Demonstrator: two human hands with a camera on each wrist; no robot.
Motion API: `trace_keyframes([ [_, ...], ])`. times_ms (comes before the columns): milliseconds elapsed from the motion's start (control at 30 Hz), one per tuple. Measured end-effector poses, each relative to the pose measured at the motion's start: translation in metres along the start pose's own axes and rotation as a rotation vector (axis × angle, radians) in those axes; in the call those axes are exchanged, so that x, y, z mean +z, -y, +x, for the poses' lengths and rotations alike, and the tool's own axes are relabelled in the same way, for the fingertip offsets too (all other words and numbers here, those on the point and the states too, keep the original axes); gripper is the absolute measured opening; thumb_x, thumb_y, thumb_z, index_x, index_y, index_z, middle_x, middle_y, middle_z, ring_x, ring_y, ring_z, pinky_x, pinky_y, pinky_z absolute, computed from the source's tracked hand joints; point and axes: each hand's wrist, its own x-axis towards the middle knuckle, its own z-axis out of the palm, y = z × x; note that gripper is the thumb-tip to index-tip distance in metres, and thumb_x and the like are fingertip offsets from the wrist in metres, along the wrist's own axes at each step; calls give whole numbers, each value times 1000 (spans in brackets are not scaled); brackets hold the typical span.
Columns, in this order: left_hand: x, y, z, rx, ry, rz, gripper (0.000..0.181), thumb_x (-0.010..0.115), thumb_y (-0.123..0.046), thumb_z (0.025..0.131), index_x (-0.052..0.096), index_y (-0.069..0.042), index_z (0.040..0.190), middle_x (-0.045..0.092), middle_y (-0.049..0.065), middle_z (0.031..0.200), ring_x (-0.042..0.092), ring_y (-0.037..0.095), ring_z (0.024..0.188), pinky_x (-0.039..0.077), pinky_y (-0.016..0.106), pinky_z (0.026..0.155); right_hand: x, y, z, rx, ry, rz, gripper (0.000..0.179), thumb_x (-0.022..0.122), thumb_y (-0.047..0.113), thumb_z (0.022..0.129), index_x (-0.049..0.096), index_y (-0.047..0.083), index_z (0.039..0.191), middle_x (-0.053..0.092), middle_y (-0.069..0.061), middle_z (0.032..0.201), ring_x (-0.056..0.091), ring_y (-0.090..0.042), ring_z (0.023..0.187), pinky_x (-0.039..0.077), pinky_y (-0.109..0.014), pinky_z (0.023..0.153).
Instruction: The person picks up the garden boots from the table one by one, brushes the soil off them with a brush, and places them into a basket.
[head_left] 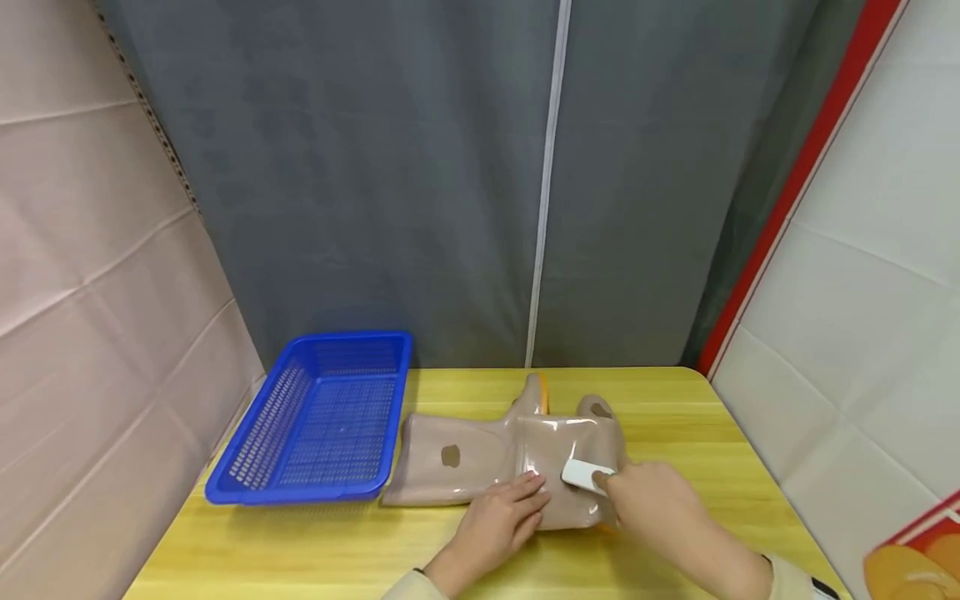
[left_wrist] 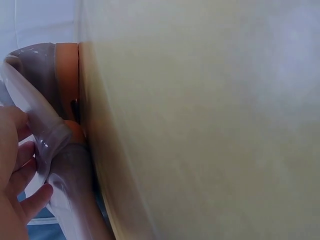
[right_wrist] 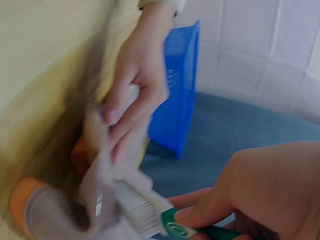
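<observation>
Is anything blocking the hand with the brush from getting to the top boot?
Nothing that I can see. The right hand holds the brush, and its bristles are against the top boot. The left hand rests on that boot too, but left of the brush, out of its way.

Beyond the yellow wood-grain table [head_left: 300, 550] I see a dark-grey cloth curtain [head_left: 375, 183]; creased pinkish wall [head_left: 97, 242] left, red-edged white wall [head_left: 847, 283] right.
</observation>
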Motion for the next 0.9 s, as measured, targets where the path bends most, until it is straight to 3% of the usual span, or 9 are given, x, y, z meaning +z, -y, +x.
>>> trace_keyframes([
  [267, -2, 0, 1, -11, -6, -12, 32, 60, -31, 90, 65, -23, 121, 60, -3, 133, 57, 13, 124, 52, 35, 97, -18, 2, -20, 72, 72, 19, 30, 73, 19, 64, 68, 29, 92, 58, 0, 68, 43, -15, 46, 38, -29, 40],
  [467, -2, -2, 0, -4, -14, -11, 32, 60, -30, 90, 65, -23, 121, 60, -3, 133, 57, 13, 124, 52, 34, 97, -30, 5, -20, 153, 83, 73, 36, 73, 19, 65, 69, 33, 99, 63, -1, 74, 46, -15, 48, 38, -30, 39],
  [600, -1, -2, 0, 1, -15, -23, 32, 60, -30, 91, 64, -23, 122, 59, -2, 134, 57, 14, 124, 52, 34, 97, -37, 7, -10, 187, 52, 73, 35, 78, 25, 65, 69, 31, 98, 61, 1, 70, 46, -13, 47, 36, -28, 37],
  [700, -1, -1, 0, 2, -20, -20, 33, 61, -30, 90, 64, -22, 122, 60, -1, 133, 58, 14, 123, 53, 34, 96, -28, 12, 6, 182, -16, 74, 37, 77, 24, 64, 69, 31, 100, 56, 2, 62, 45, -12, 45, 34, -29, 36],
  [800, -2, -1, 0, -4, -24, -19, 33, 62, -29, 89, 65, -21, 121, 61, -1, 132, 58, 14, 123, 53, 34, 96, -5, 17, 20, 136, -68, 87, 39, 76, 21, 64, 70, 30, 101, 54, 0, 62, 45, -14, 44, 37, -31, 36],
  [900, -1, -1, 0, -1, -19, -10, 33, 62, -30, 89, 65, -22, 121, 61, -2, 132, 58, 13, 123, 53, 34, 95, 13, 18, 24, 88, -71, 84, 35, 74, 18, 65, 69, 26, 99, 55, -3, 65, 47, -15, 46, 39, -33, 37],
])
